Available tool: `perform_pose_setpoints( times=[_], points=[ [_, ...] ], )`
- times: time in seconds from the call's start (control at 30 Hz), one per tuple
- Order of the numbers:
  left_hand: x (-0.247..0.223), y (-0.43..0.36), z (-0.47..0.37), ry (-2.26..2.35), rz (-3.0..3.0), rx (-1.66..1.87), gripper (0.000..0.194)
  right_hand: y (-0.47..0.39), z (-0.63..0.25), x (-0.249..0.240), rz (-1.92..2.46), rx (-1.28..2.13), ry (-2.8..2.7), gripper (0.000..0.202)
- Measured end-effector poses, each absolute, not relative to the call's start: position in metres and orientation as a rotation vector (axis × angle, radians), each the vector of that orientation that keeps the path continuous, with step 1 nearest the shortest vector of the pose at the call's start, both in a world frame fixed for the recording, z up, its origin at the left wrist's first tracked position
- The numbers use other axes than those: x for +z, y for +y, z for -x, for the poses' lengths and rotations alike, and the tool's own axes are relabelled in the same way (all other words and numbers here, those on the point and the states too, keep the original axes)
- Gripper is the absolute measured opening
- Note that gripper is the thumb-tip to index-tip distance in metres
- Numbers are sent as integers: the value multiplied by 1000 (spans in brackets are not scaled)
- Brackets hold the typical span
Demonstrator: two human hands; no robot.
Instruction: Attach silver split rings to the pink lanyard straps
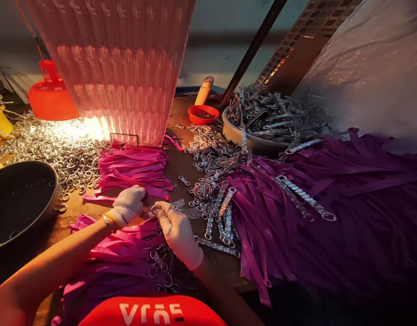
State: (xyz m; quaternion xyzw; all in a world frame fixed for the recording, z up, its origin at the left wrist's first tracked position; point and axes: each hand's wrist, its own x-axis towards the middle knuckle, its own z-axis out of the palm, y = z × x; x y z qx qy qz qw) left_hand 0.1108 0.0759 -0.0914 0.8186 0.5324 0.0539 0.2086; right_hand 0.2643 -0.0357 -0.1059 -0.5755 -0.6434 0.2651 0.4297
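Note:
My left hand, in a white knit glove, is closed above the magenta straps. What its fingertips hold, if anything, is hidden. Just to its right, my right hand, which looks thinly gloved, pinches a metal ring between thumb and fingers. Clear plastic strips show behind that hand. Under both wrists lies a pile of magenta straps, with ringed metal pieces at its right side. A second stack of magenta straps sits beyond my left hand.
Loose metal rings heap up below a red lamp. A dark basin stands at left. To the right are purple straps, twisted metal links and a full tub. A ribbed translucent panel leans overhead.

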Motion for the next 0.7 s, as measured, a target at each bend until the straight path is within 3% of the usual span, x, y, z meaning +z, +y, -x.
perform_pose_setpoints(
  times=[0.27, 0.53, 0.7],
  points=[
    [-60, 8, -55, 1159, -1196, 444, 41, -32, -241, -95, 1391, 385, -2006, 23],
    [-57, -24, -57, 1265, -1498, 529, 33, -43, -230, -85, 1412, -196, -2393, 16],
    [-70, -24, -49, 1198, -1877, 511, 25, -43, -224, -90, 1422, -218, -2412, 16]
  ],
)
